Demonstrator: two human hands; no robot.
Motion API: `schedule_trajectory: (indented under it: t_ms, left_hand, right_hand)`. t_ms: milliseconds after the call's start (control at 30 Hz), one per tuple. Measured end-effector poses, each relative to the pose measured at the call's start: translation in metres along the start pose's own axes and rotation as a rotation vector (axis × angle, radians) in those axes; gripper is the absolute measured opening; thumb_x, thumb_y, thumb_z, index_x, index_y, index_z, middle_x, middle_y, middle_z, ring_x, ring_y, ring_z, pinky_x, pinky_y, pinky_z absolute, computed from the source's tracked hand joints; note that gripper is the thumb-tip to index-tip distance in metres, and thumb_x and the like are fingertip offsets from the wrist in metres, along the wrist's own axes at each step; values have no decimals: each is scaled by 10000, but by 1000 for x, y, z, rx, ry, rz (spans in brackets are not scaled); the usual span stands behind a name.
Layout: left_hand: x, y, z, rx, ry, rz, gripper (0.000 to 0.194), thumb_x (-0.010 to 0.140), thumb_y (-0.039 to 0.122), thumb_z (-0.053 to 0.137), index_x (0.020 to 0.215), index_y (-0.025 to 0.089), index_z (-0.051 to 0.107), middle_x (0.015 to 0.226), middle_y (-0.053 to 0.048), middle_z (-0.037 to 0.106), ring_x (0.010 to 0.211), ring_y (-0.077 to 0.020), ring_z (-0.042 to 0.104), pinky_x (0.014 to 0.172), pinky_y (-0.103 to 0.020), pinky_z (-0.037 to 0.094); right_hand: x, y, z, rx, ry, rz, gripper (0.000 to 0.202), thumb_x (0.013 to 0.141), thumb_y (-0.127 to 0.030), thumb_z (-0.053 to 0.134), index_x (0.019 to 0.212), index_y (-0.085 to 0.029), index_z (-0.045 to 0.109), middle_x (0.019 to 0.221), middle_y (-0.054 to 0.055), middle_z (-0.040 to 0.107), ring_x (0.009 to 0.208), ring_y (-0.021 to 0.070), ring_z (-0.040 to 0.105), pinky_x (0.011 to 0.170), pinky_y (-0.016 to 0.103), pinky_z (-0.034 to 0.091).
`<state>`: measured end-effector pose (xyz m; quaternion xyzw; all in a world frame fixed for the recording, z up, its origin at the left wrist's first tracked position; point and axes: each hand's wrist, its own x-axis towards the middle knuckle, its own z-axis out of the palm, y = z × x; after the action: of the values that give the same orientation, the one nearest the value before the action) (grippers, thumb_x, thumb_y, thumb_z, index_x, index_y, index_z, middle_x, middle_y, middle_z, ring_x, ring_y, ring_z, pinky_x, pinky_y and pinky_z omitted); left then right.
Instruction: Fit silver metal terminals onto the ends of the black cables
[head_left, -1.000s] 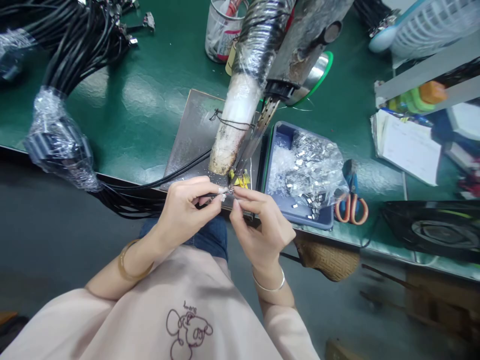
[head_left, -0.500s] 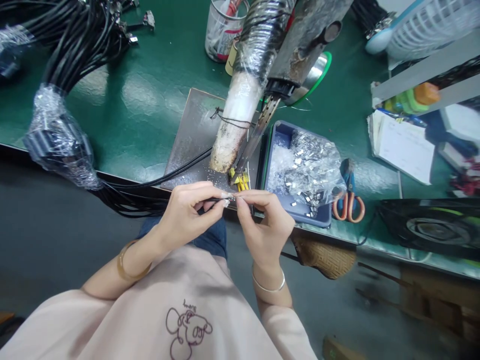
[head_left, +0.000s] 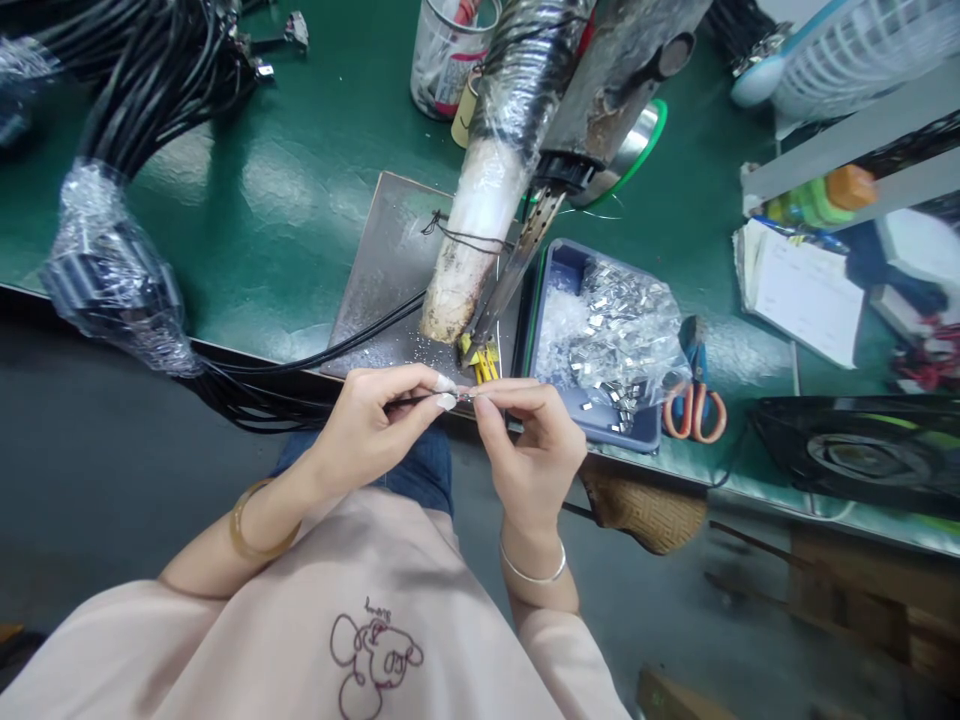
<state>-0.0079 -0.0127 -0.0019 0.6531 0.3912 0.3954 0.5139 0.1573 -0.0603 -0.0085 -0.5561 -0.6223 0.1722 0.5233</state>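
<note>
My left hand [head_left: 375,420] pinches a black cable [head_left: 401,402] near its end, just in front of the table edge. Close beside it, my right hand [head_left: 525,425] is closed, thumb against index finger, on a small metal piece [head_left: 466,396] at the cable's tip. The piece is too small to make out well. Above my hands, a soldering iron [head_left: 514,275] and a white wrapped tube [head_left: 469,235] point down over a grey board [head_left: 390,250]. A yellow clip [head_left: 487,362] lies under the iron's tip. To the right, a blue tray [head_left: 600,428] holds a bag of metal connectors [head_left: 630,330].
Bundled black cables [head_left: 112,270] in plastic wrap lie at the left. Scissors [head_left: 696,395] rest right of the tray. Farther right are a notepad [head_left: 802,290] and a black fan-like device [head_left: 862,455]. A clear cup [head_left: 450,60] stands at the back.
My left thumb has shifted slightly and closed nearer to the index finger on the cable. My right hand keeps its pinch, and the whole view has moved a little.
</note>
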Motion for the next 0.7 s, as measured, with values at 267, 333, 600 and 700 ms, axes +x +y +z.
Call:
schedule_trajectory:
  t_ms: [267, 333, 600, 700]
  left_hand:
    - [1, 1, 3, -28, 29, -32, 137, 879, 199, 649, 818, 129, 750, 595, 1, 636, 509, -82, 472, 466, -189, 365]
    - [2, 1, 5, -30, 54, -26, 133, 870, 179, 641, 802, 124, 742, 560, 26, 577, 484, -67, 409, 439, -181, 315]
    - [5, 2, 9, 32, 137, 28, 122, 861, 157, 654, 773, 143, 738, 581, 35, 602, 479, -61, 413, 439, -185, 331]
    - [6, 2, 9, 35, 154, 51, 124, 868, 140, 657, 776, 139, 741, 632, 14, 673, 506, -67, 488, 451, -177, 365]
  right_hand:
    - [1, 3, 3, -182, 63, -173, 151, 914, -83, 682, 941, -231, 662, 918, 16, 786, 864, 167, 776, 754, 296, 642]
    - [0, 3, 5, -303, 118, -282, 187, 896, -69, 703, 973, -236, 669, 964, 32, 797, 886, 175, 782, 787, 302, 644]
    - [4, -1, 9, -411, 75, -326, 221, 891, -44, 695, 951, -251, 645, 952, 23, 804, 862, 156, 784, 777, 268, 645]
    - [7, -2, 10, -403, 68, -311, 215, 885, -43, 702, 935, -243, 641, 955, 28, 801, 874, 152, 781, 789, 260, 639]
